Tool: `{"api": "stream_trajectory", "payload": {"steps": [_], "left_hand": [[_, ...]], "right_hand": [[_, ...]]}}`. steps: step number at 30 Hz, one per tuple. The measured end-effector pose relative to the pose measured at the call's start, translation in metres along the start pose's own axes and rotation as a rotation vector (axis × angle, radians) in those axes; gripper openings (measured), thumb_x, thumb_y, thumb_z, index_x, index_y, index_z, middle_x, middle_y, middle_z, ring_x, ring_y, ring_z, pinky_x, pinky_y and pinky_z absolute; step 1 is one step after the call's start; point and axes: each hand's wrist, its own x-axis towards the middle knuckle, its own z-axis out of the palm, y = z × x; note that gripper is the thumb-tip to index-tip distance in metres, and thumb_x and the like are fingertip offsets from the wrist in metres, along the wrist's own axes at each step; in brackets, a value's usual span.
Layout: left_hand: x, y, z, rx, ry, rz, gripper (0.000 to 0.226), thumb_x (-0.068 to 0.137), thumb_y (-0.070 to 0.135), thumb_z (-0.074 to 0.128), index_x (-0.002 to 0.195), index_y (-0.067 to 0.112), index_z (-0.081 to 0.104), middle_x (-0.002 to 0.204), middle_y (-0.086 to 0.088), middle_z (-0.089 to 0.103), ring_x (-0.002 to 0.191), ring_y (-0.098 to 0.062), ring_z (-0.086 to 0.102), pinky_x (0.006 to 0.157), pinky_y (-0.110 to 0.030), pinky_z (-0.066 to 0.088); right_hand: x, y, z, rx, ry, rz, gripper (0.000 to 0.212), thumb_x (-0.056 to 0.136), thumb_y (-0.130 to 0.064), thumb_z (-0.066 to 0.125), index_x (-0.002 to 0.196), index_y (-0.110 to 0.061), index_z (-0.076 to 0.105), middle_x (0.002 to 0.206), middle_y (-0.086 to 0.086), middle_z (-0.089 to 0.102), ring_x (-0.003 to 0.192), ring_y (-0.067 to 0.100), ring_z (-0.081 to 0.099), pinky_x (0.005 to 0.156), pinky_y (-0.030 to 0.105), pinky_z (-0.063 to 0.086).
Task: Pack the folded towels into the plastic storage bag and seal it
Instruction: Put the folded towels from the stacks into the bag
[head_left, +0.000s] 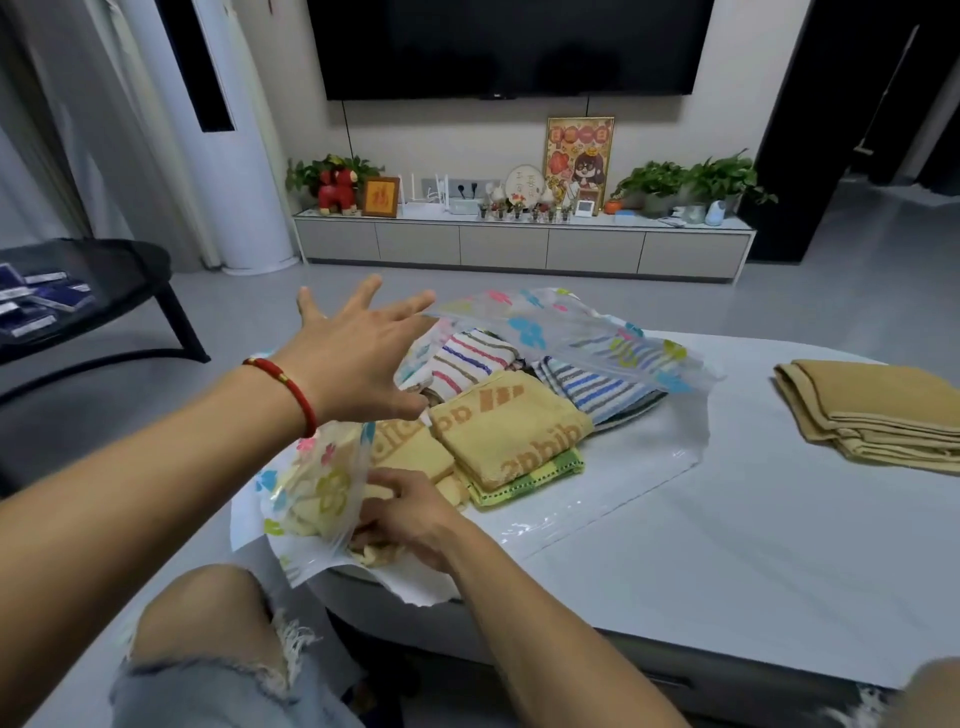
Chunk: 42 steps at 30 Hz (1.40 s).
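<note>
A person seated at a pale bench (727, 545) reaches into a clear plastic storage bag (561, 322) printed with coloured flowers, its upper sheet lifted and its mouth gaping toward the camera. The left hand (358, 353), a red bracelet (291, 387) at the wrist, is spread flat with fingers straight, hovering over the bag's left side and grasping nothing. The right hand (410, 512) sits low at the bag's near edge, fingers curled round a yellow towel (384, 551) at the opening. Inside lie folded towels: a yellow towel with orange lettering (509, 431) on a green-edged one (540, 475), a pink-striped towel (467, 358) behind it and a blue-striped towel (597, 389) to its right. A tan folded towel (872, 410) rests on the bench well apart to the right, outside the bag.
</note>
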Motion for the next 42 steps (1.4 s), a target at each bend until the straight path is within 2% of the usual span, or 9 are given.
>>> {"api": "stream_trajectory", "payload": {"steps": [2,5,9,15,21,28,34,38,42], "left_hand": [[-0.002,0.001,0.002,-0.008,0.007,0.0,0.093,0.08,0.068,0.06,0.155,0.035,0.016,0.165,0.017,-0.005,0.153,-0.029,-0.005,0.106,-0.082,0.011],[-0.004,0.008,0.007,-0.01,0.032,0.013,0.091,0.081,0.067,0.059,0.155,0.035,0.016,0.165,0.016,-0.005,0.153,-0.029,-0.003,0.107,-0.08,0.012],[0.001,0.026,0.016,0.023,0.072,0.064,0.088,0.081,0.068,0.056,0.154,0.035,0.019,0.166,0.012,-0.003,0.152,-0.032,0.001,0.106,-0.079,0.016],[0.033,0.071,0.025,0.074,0.135,0.177,0.083,0.083,0.063,0.058,0.153,0.038,0.021,0.166,0.009,0.006,0.151,-0.031,0.007,0.107,-0.078,0.018],[0.075,0.118,0.027,0.1,0.148,0.268,0.079,0.082,0.063,0.06,0.151,0.041,0.028,0.166,0.007,0.012,0.151,-0.031,0.009,0.108,-0.077,0.016],[0.122,0.159,0.025,0.127,0.11,0.297,0.077,0.082,0.066,0.06,0.15,0.045,0.03,0.166,0.006,0.011,0.152,-0.032,0.008,0.11,-0.077,0.014],[0.161,0.172,0.018,0.14,0.168,0.257,0.072,0.081,0.069,0.058,0.146,0.041,0.041,0.166,0.004,0.015,0.151,-0.034,0.012,0.109,-0.075,0.019],[0.178,0.168,0.018,0.097,0.163,0.251,0.071,0.078,0.075,0.056,0.141,0.044,0.047,0.164,0.007,0.019,0.15,-0.035,0.013,0.111,-0.073,0.019],[0.178,0.163,0.024,0.087,0.164,0.237,0.072,0.077,0.078,0.054,0.141,0.046,0.045,0.164,0.007,0.021,0.15,-0.034,0.016,0.112,-0.071,0.022]], "right_hand": [[-0.005,-0.001,-0.004,-0.097,0.028,-0.055,0.05,0.094,-0.008,0.061,0.141,-0.025,0.061,0.116,0.016,0.076,0.078,0.026,0.075,0.087,0.047,0.062],[-0.031,-0.007,-0.028,-0.333,0.112,-0.152,0.051,0.093,-0.02,0.065,0.142,-0.03,0.059,0.129,0.012,0.07,0.097,0.023,0.073,0.087,0.034,0.062],[-0.086,-0.01,-0.088,-0.442,0.153,-0.155,0.034,0.099,-0.017,0.063,0.133,-0.021,0.066,0.106,0.008,0.076,0.085,0.019,0.074,0.077,0.032,0.063],[-0.18,-0.012,-0.211,-0.573,0.389,0.007,0.024,0.097,-0.013,0.062,0.118,-0.018,0.073,0.097,0.003,0.079,0.081,0.024,0.075,0.072,0.033,0.061],[-0.243,0.001,-0.338,-0.64,0.877,0.088,0.019,0.091,-0.01,0.064,0.103,-0.018,0.077,0.082,0.001,0.077,0.069,0.02,0.069,0.061,0.032,0.054],[-0.258,0.005,-0.464,-0.749,1.35,0.217,0.032,0.093,-0.013,0.058,0.122,-0.009,0.073,0.129,0.019,0.067,0.122,0.039,0.057,0.097,0.039,0.047],[-0.24,0.006,-0.546,-0.843,1.452,0.422,0.045,0.096,-0.029,0.052,0.14,-0.023,0.059,0.153,0.018,0.04,0.143,0.04,0.033,0.12,0.052,0.019],[-0.226,0.003,-0.573,-0.663,1.476,0.439,0.043,0.094,-0.035,0.052,0.131,-0.014,0.061,0.136,0.025,0.054,0.128,0.048,0.045,0.108,0.053,0.037],[-0.222,0.002,-0.58,-0.646,1.519,0.473,0.056,0.093,-0.037,0.066,0.138,-0.009,0.046,0.133,0.028,0.056,0.131,0.047,0.042,0.107,0.053,0.032]]}}
